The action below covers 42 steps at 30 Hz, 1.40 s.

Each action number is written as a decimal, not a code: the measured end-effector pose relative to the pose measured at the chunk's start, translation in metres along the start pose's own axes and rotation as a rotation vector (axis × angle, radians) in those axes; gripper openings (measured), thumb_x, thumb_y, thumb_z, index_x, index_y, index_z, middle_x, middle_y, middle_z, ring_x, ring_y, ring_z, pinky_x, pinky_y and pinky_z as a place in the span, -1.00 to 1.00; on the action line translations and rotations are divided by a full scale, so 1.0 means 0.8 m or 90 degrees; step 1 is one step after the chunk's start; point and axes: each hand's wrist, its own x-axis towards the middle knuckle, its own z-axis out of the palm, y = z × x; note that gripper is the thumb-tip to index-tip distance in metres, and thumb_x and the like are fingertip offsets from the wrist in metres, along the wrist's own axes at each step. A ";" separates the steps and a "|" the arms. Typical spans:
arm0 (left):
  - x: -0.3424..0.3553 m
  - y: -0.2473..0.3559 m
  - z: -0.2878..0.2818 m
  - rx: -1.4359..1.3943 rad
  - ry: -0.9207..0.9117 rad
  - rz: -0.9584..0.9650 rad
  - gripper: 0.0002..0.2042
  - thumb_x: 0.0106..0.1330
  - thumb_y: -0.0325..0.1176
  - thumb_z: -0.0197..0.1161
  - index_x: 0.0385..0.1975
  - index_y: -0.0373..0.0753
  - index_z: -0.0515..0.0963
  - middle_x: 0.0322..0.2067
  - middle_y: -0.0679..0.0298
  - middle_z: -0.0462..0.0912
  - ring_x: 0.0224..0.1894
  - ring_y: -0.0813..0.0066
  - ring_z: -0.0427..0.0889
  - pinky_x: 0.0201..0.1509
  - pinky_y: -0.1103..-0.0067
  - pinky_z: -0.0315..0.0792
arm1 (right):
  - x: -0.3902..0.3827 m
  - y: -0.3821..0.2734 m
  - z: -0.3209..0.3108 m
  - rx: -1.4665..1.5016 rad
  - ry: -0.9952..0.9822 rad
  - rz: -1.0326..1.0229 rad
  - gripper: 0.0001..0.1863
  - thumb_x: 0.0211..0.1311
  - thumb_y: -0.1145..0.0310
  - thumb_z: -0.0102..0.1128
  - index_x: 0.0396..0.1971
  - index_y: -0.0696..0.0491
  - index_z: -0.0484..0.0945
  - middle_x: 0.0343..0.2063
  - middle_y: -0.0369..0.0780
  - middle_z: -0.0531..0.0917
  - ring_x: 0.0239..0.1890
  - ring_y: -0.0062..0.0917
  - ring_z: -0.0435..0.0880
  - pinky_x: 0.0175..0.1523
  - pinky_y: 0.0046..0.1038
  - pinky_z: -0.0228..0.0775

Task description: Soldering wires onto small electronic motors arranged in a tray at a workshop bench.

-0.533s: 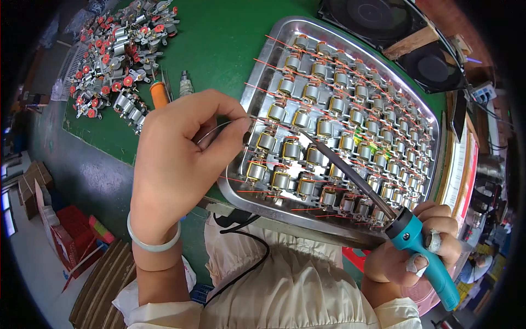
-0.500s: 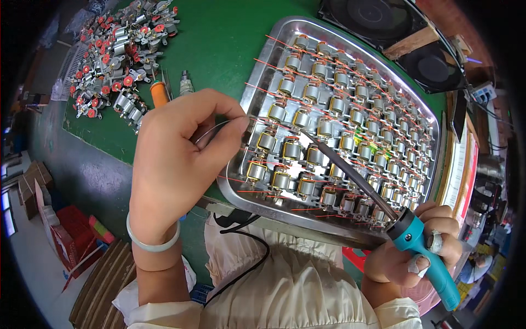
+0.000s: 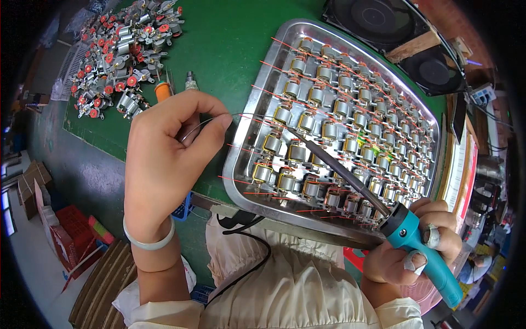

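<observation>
My left hand (image 3: 161,156) pinches a thin silver solder wire (image 3: 245,114) between thumb and fingertips, left of a metal tray (image 3: 229,178). The wire's free end reaches over the tray's left rim. In my right hand (image 3: 383,266), a soldering iron (image 3: 342,171) with a teal handle slants up and left across the tray. Its tip is near a small silver cylindrical part (image 3: 282,115) on the left side; whether they touch, I cannot tell. Rows of similar parts with thin red wires fill the tray. Two fingers of my right hand are wrapped in tape.
A heap of loose metal parts with red discs (image 3: 118,60) lies at the far left of the green table (image 3: 224,38). An orange-handled tool (image 3: 162,91) lies beyond my left hand. Black round fans (image 3: 378,19) stand behind the tray. A black cable (image 3: 266,247) hangs over my lap.
My left hand has drawn a little to the left with the solder wire. The iron's tip has shifted slightly left over the tray. The tray appears a little farther right in view.
</observation>
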 end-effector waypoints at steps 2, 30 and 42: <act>0.000 -0.001 0.000 0.000 -0.006 -0.009 -0.96 -0.12 -0.54 0.12 -0.65 -0.34 0.42 -0.85 0.40 0.13 -0.77 0.75 0.06 -0.71 0.72 -0.06 | 0.003 0.000 0.002 -0.018 -0.020 0.004 -0.69 -0.07 0.12 -0.05 -0.57 0.07 0.17 -0.70 -0.23 0.22 -0.66 -0.54 0.20 -0.58 -0.56 0.10; -0.004 -0.004 0.009 -0.013 0.007 0.004 -0.94 -0.14 -0.54 0.15 -0.63 -0.33 0.42 -0.85 0.37 0.15 -0.78 0.71 0.08 -0.73 0.71 -0.03 | -0.001 0.005 0.009 0.009 -0.019 0.014 -0.68 -0.08 0.12 -0.04 -0.56 0.07 0.18 -0.67 -0.24 0.22 -0.64 -0.55 0.19 -0.55 -0.57 0.09; -0.002 -0.002 0.010 -0.006 0.004 0.028 -0.94 -0.14 -0.54 0.14 -0.63 -0.32 0.43 -0.85 0.36 0.17 -0.80 0.70 0.09 -0.74 0.72 -0.02 | -0.001 0.001 0.012 -0.027 -0.022 0.040 -0.68 -0.07 0.11 -0.02 -0.54 0.05 0.20 -0.65 -0.24 0.23 -0.62 -0.57 0.19 -0.51 -0.54 0.11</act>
